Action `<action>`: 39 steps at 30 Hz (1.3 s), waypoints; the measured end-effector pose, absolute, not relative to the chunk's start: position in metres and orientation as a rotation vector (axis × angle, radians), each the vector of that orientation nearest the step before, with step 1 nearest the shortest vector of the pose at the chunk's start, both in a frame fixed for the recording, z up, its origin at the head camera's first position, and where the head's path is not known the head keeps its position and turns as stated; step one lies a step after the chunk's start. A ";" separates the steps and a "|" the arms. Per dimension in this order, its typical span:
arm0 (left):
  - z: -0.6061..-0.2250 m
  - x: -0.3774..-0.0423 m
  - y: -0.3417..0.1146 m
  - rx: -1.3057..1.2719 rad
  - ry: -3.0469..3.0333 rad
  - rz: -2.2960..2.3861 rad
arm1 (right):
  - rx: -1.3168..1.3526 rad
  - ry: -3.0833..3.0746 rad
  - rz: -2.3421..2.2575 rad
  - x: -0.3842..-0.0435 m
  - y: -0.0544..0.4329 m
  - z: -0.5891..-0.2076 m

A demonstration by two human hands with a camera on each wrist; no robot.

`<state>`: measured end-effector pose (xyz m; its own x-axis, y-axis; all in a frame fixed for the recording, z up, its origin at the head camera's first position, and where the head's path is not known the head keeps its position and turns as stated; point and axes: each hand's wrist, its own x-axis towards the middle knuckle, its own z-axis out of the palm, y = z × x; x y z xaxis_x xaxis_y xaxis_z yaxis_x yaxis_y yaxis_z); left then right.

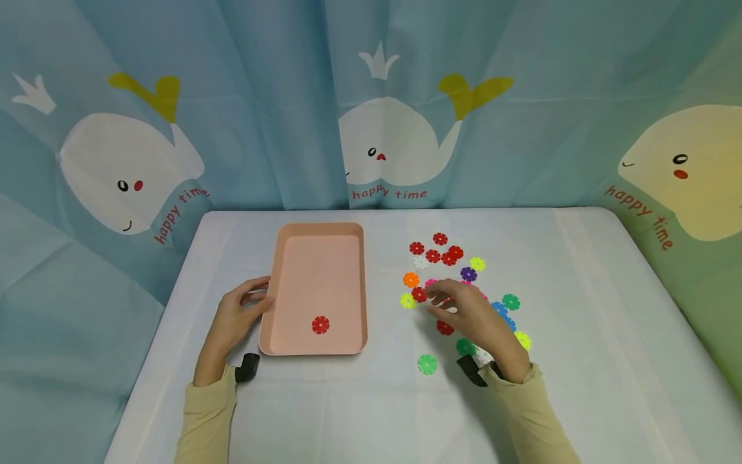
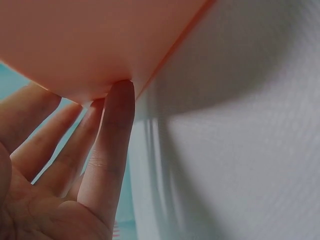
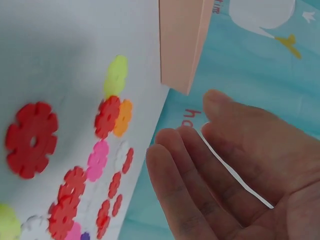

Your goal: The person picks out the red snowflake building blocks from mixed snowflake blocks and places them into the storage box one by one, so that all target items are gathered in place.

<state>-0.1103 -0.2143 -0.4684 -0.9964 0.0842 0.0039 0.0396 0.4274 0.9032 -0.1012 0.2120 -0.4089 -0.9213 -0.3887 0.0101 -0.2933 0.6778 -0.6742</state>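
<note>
A pink tray (image 1: pixel 324 283) lies on the table with one red snowflake disc (image 1: pixel 321 325) near its front end. At its left side, my left hand (image 1: pixel 234 317) touches the edge with fairly straight fingers. The left wrist view shows those fingertips (image 2: pixel 122 90) against the tray's outer wall (image 2: pixel 90 45). My right hand (image 1: pixel 464 309) hovers over a spread of colourful plastic snowflake discs, its fingers loosely bent and holding nothing. Close to its fingertips is a red disc (image 1: pixel 419 294); a larger-looking red disc (image 3: pixel 32 140) shows in the right wrist view. The hand hides part of the spread.
Several red discs (image 1: pixel 440 239) lie at the back of the spread, with blue discs (image 1: pixel 500 309) and a green disc (image 1: pixel 511 301) to the right. A light green disc (image 1: pixel 427 365) sits apart in front. A whale-print curtain (image 1: pixel 301 129) hangs behind the white table (image 1: pixel 580 290).
</note>
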 end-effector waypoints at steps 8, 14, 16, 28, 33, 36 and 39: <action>-0.469 -0.111 -0.215 0.106 2.598 1.669 | -0.489 2.753 -1.013 -0.098 0.221 -0.411; -0.468 -0.111 -0.215 0.099 2.586 1.680 | -0.472 2.739 -0.964 -0.097 0.225 -0.415; -0.468 -0.111 -0.214 0.092 2.580 1.684 | -0.457 2.728 -0.948 -0.097 0.227 -0.417; -0.469 -0.110 -0.216 0.102 2.610 1.649 | -0.421 2.693 -0.928 -0.099 0.231 -0.423; -0.468 -0.111 -0.216 0.105 2.606 1.656 | -0.409 2.675 -0.942 -0.100 0.233 -0.424; -0.468 -0.110 -0.215 0.097 2.588 1.668 | -0.395 2.667 -0.934 -0.100 0.234 -0.425; -0.468 -0.110 -0.215 0.088 2.573 1.681 | -0.400 2.659 -0.930 -0.099 0.236 -0.426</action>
